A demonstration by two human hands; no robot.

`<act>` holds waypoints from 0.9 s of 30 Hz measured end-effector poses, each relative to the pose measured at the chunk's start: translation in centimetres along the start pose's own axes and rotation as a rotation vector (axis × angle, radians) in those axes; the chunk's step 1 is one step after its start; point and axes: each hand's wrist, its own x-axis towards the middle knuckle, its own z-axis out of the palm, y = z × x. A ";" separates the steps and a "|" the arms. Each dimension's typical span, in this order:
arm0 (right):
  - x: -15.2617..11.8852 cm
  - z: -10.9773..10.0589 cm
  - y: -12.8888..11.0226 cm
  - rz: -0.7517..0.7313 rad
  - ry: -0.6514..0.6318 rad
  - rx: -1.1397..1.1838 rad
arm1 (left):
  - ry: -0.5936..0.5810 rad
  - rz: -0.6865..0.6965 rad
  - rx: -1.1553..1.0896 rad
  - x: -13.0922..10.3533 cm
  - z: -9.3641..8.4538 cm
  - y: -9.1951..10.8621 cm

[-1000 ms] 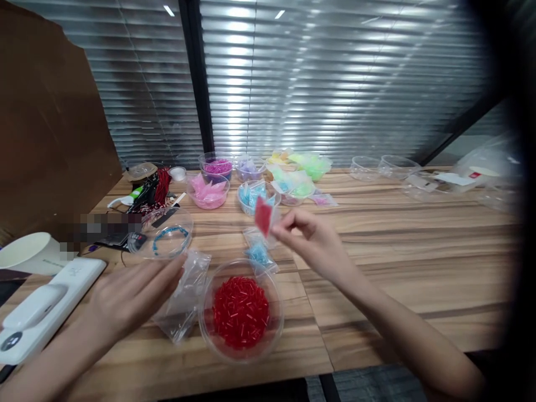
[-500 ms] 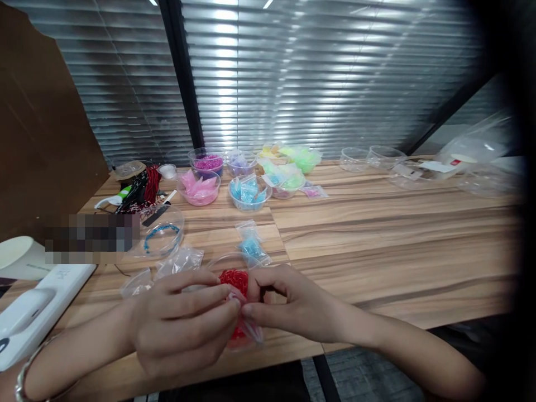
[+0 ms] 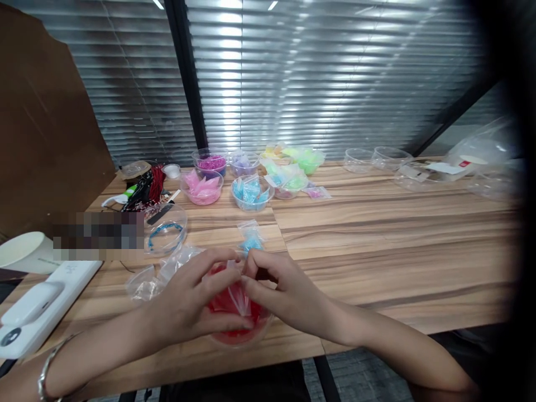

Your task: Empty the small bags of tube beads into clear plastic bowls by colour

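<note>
My left hand (image 3: 188,301) and my right hand (image 3: 288,287) meet over a clear round bowl (image 3: 240,341) with red contents, near the table's front edge. Between them is a small clear plastic bag (image 3: 239,298), pinched near its top by the thumb and fingers of both hands. Fingers partly hide the bag and the bowl, and I cannot tell whether the bag has anything in it. Just beyond my fingertips lies a small bag of blue beads (image 3: 251,241). Crumpled clear bags (image 3: 146,283) lie left of the bowl, close to my left forearm.
Toward the back stand bowls of pink (image 3: 202,190), blue (image 3: 252,195) and purple beads (image 3: 211,163). A blue braided cord (image 3: 166,226) rests in a clear dish. Black and red cords (image 3: 151,187) are heaped at the back left. A white paper cup (image 3: 29,251) and clear bowls (image 3: 391,159) also stand here.
The bag has risen and turned more upright between my fingers. My left hand has shifted up and spread its lower fingers, showing more of the bowl. The view has shifted slightly.
</note>
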 end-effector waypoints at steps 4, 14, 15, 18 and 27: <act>-0.4 0.1 1.0 0.015 0.025 0.025 | -0.004 -0.081 0.030 -0.4 -0.4 -0.2; -2.8 -0.9 4.0 -0.042 0.108 -0.264 | -0.555 1.178 1.345 1.1 -2.4 0.9; -2.9 -0.8 4.0 -0.054 0.106 -0.283 | -0.518 1.448 1.587 1.2 -2.4 1.2; -2.9 -0.6 3.8 -0.090 0.124 -0.305 | -0.058 2.068 2.399 1.4 -2.3 1.3; -3.5 -1.8 2.6 -0.189 -0.116 -0.158 | 0.942 2.257 3.102 1.8 -2.8 0.6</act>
